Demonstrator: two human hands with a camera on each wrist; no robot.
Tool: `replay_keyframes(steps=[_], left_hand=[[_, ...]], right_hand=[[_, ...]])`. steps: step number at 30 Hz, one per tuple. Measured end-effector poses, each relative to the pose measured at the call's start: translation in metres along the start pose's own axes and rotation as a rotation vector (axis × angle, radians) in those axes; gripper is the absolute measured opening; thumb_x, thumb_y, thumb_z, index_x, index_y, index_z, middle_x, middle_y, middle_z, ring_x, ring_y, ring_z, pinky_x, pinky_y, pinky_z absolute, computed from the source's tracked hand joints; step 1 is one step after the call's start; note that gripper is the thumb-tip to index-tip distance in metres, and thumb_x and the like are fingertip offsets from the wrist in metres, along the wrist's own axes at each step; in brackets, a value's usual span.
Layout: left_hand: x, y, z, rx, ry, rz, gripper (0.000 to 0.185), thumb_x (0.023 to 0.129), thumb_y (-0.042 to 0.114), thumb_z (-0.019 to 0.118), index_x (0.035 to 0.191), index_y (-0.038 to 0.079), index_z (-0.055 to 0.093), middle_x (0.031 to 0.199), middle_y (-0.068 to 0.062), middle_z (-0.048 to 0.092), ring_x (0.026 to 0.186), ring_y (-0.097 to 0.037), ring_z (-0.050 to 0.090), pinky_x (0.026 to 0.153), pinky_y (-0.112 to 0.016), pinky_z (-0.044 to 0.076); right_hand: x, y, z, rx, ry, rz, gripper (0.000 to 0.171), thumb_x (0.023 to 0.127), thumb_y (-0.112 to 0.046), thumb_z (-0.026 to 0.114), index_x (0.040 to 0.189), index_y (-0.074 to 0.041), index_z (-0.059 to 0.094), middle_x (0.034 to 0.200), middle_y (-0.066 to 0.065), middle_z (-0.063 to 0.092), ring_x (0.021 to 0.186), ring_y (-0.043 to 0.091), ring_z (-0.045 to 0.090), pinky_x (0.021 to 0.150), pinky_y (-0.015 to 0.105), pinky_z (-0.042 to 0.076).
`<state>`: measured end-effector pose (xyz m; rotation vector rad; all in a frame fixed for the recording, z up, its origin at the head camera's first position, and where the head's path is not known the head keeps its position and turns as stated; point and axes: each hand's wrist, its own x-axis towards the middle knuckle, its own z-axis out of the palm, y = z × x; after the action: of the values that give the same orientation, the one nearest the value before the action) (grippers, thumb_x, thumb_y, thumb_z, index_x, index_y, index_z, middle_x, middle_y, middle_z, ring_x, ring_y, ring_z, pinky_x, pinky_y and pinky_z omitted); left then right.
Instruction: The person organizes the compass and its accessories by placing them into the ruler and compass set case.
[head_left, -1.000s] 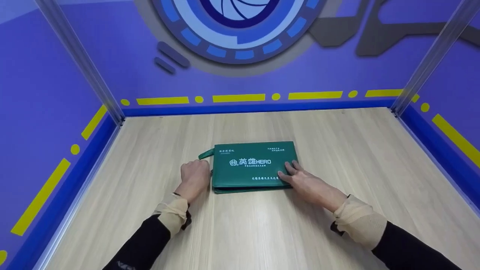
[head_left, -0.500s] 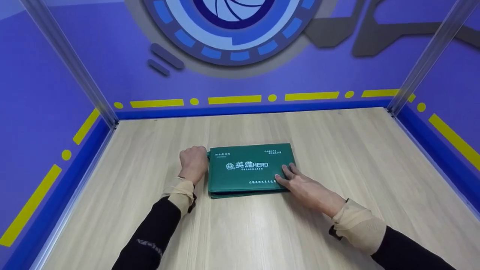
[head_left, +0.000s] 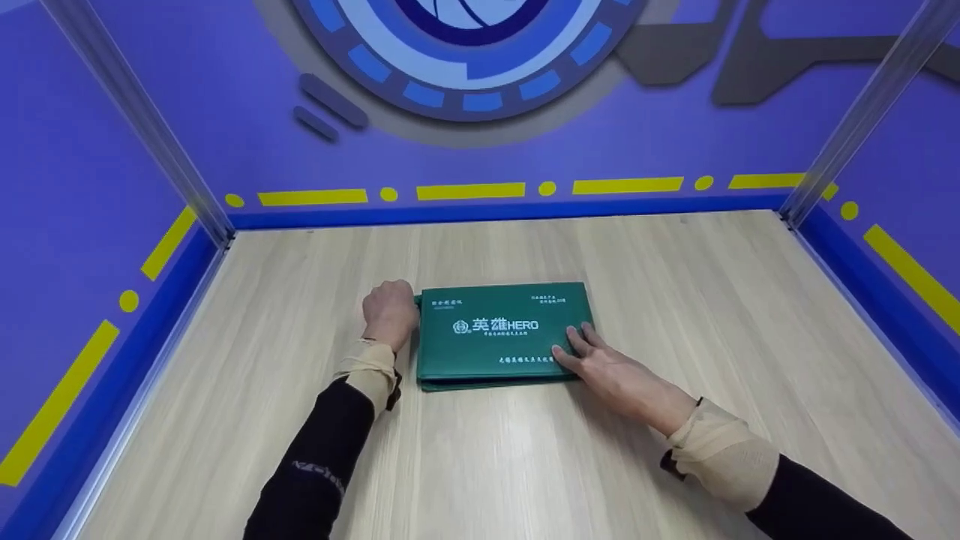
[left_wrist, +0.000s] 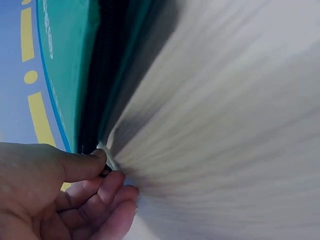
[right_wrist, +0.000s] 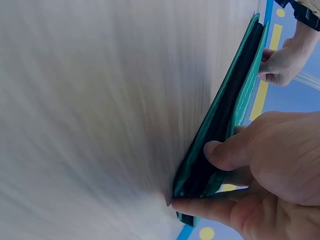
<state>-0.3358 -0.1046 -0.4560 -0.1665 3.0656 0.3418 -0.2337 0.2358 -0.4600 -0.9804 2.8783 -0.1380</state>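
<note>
**Two hands on a green zip pouch, the left now at its far corner**

Two hands worked the flat green pouch (head_left: 501,334), which lay at the middle of the wooden tabletop (head_left: 675,300) with its white print facing up. A second earlier the left hand (head_left: 388,311) had sat lower along the pouch's left side, with a green loop showing beyond it; half a second earlier it had climbed to the far-left corner, and at this moment it was at that corner still, the loop hidden behind it. The pouch itself had hardly shifted between the frames (a small change in the head camera's aim accounts for most of the difference). The right hand (head_left: 604,367) had stayed on the near-right corner throughout.

In the left wrist view the left hand (left_wrist: 60,197) was curled, thumb and forefinger pinching a small pale zipper pull (left_wrist: 106,156) at the end of the black zipper (left_wrist: 100,75). The right wrist view showed the right hand (right_wrist: 260,170) gripping the pouch (right_wrist: 235,105) at its corner, thumb against the zipper side and fingers over the top face.

Bare wood lay on every side of the pouch: a broad strip towards the back wall (head_left: 480,135), wide room left and right up to the blue side panels, and open board in front between the two sleeves. Metal posts (head_left: 127,112) stood at the far corners, well apart from the hands.
</note>
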Motion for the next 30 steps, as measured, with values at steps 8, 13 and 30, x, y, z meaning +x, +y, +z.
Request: replay_keyframes(steps=[8, 13, 30], left_hand=[[0.002, -0.003, 0.002, -0.032, -0.011, -0.043, 0.019, 0.098, 0.002, 0.058, 0.102, -0.003, 0.076, 0.096, -0.021, 0.075, 0.088, -0.030, 0.073, 0.076, -0.047, 0.059], [0.001, -0.007, 0.002, -0.039, -0.014, -0.074, 0.021, 0.100, 0.003, 0.056, 0.103, -0.004, 0.075, 0.096, -0.021, 0.075, 0.086, -0.028, 0.073, 0.076, -0.047, 0.059], [-0.018, -0.018, -0.002, -0.023, 0.046, 0.007, 0.020, 0.101, 0.016, 0.061, 0.088, 0.001, 0.067, 0.085, -0.013, 0.064, 0.085, -0.031, 0.064, 0.074, -0.046, 0.053]], right_hand=[[0.006, -0.002, 0.002, 0.029, -0.018, 0.007, 0.048, 0.103, 0.006, 0.051, 0.150, -0.004, 0.052, 0.157, 0.035, 0.035, 0.145, 0.058, 0.027, 0.099, 0.059, 0.047], [0.013, -0.002, 0.002, 0.025, -0.016, -0.019, 0.048, 0.103, 0.006, 0.051, 0.150, -0.003, 0.052, 0.156, 0.037, 0.035, 0.144, 0.059, 0.028, 0.099, 0.059, 0.046], [0.027, 0.030, -0.007, 0.225, -0.034, -0.011, 0.053, 0.098, -0.014, 0.072, 0.148, -0.003, 0.055, 0.161, 0.026, 0.035, 0.149, 0.048, 0.028, 0.113, 0.059, 0.034]])
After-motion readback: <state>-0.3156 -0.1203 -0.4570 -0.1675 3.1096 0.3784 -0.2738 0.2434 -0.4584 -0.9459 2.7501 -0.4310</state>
